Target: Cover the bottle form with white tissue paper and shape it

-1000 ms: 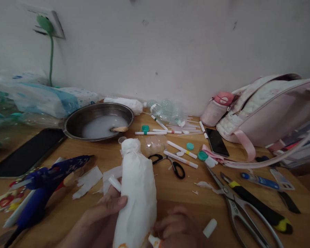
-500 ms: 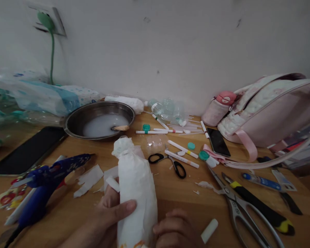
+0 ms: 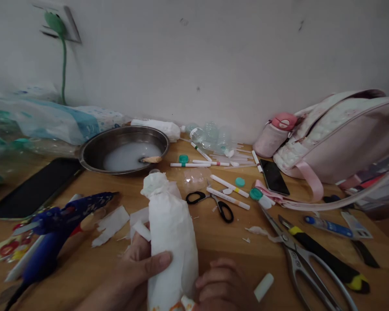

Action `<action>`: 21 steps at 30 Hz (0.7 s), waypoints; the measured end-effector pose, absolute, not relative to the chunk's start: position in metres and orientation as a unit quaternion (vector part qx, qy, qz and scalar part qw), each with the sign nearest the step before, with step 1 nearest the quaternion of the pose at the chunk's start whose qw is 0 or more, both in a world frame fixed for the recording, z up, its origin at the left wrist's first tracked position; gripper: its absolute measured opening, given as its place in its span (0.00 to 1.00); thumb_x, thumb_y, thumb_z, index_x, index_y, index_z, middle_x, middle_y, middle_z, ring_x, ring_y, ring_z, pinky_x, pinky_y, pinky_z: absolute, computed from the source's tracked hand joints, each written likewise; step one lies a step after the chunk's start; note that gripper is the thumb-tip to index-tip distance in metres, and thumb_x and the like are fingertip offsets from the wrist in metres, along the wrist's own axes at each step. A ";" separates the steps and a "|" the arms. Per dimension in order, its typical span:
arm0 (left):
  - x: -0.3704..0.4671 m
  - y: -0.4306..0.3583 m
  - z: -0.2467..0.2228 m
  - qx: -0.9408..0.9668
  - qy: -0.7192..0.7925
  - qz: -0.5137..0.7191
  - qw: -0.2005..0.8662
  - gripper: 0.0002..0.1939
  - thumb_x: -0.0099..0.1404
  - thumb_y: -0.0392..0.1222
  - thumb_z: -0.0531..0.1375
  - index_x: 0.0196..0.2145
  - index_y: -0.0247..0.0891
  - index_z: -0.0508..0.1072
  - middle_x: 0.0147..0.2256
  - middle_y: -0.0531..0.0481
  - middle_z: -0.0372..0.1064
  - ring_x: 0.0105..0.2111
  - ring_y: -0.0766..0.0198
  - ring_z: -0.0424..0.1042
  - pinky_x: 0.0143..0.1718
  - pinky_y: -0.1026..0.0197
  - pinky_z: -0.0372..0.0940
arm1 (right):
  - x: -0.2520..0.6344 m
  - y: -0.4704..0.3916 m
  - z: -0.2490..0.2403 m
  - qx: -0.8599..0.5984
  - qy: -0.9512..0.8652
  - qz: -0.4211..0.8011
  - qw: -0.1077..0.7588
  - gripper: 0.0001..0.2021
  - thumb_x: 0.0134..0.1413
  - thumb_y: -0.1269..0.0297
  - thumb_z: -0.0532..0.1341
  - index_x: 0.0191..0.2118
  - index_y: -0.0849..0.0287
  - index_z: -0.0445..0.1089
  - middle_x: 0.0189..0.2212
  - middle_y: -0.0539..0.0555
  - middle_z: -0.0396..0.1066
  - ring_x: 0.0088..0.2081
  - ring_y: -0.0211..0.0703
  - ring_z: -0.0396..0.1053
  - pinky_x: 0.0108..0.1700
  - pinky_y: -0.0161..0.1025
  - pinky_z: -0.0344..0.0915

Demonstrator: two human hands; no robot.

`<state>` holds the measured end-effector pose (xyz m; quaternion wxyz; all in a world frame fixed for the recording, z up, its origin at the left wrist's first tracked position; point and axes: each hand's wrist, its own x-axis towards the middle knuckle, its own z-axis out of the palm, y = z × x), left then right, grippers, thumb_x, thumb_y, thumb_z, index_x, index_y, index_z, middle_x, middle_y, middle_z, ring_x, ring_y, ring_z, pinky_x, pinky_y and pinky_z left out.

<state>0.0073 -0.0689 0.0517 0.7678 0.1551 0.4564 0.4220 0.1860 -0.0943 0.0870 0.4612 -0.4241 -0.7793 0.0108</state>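
A bottle-shaped form wrapped in white paper stands upright, leaning slightly, with orange marks at its lower edge. My left hand is closed around its left side, the thumb lying across the front. By that hand's fingers a short white cylinder sticks out, partly hidden. My right hand is curled against the lower right side of the wrapped bottle. Close to its fingers a small white tip shows at the bottom edge. What the right fingers hold is mostly hidden.
A metal bowl of whitish liquid stands at the back left; a blue glue gun lies left. Markers, black-handled scissors, large metal scissors and a yellow-black cutter lie right. A pink backpack leans behind them.
The right hand has shifted slightly right and up along the bottle's lower side. The small white tip shows more at the bottom edge. The left hand keeps its grip.
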 end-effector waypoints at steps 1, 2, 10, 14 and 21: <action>0.007 -0.069 0.053 0.153 0.458 0.417 0.771 0.81 0.31 0.52 0.95 0.77 0.51 0.60 0.46 0.46 0.90 0.52 0.38 0.90 0.25 0.64 0.72 | 0.186 -0.093 0.087 -0.423 -0.780 0.010 0.461 0.23 0.78 0.34 0.70 0.36 0.45 0.85 0.24 0.48 0.80 0.34 0.49 0.87 0.50 0.47 0.88; 0.007 -0.069 0.055 0.150 0.462 0.411 0.772 0.80 0.30 0.53 0.95 0.76 0.50 0.61 0.47 0.45 0.90 0.51 0.39 0.91 0.23 0.65 0.69 | 0.187 -0.091 0.087 -0.423 -0.780 0.008 0.461 0.23 0.78 0.35 0.70 0.36 0.45 0.85 0.24 0.48 0.80 0.34 0.49 0.87 0.50 0.47 0.88; 0.010 -0.069 0.066 0.125 0.459 0.410 0.778 0.84 0.27 0.48 0.95 0.77 0.50 0.59 0.45 0.47 0.90 0.42 0.42 0.92 0.20 0.65 0.69 | 0.195 -0.092 0.061 -0.404 -0.784 -0.001 0.472 0.19 0.81 0.42 0.71 0.37 0.46 0.85 0.23 0.46 0.81 0.31 0.46 0.86 0.47 0.45 0.88; 0.008 -0.067 0.070 0.147 0.445 0.407 0.784 0.83 0.33 0.45 0.94 0.78 0.48 0.54 0.42 0.51 0.90 0.43 0.41 0.93 0.23 0.65 0.73 | 0.200 -0.096 0.041 -0.346 -0.762 -0.046 0.545 0.23 0.91 0.57 0.63 0.34 0.51 0.77 0.19 0.39 0.78 0.20 0.33 0.81 0.37 0.33 0.83; 0.001 -0.070 0.068 0.148 0.409 0.390 0.811 0.79 0.41 0.45 0.94 0.79 0.48 0.51 0.43 0.53 0.91 0.31 0.55 0.89 0.27 0.66 0.77 | 0.202 -0.092 0.040 -0.339 -0.764 -0.056 0.546 0.26 0.93 0.59 0.60 0.32 0.51 0.73 0.19 0.36 0.78 0.17 0.31 0.80 0.32 0.33 0.82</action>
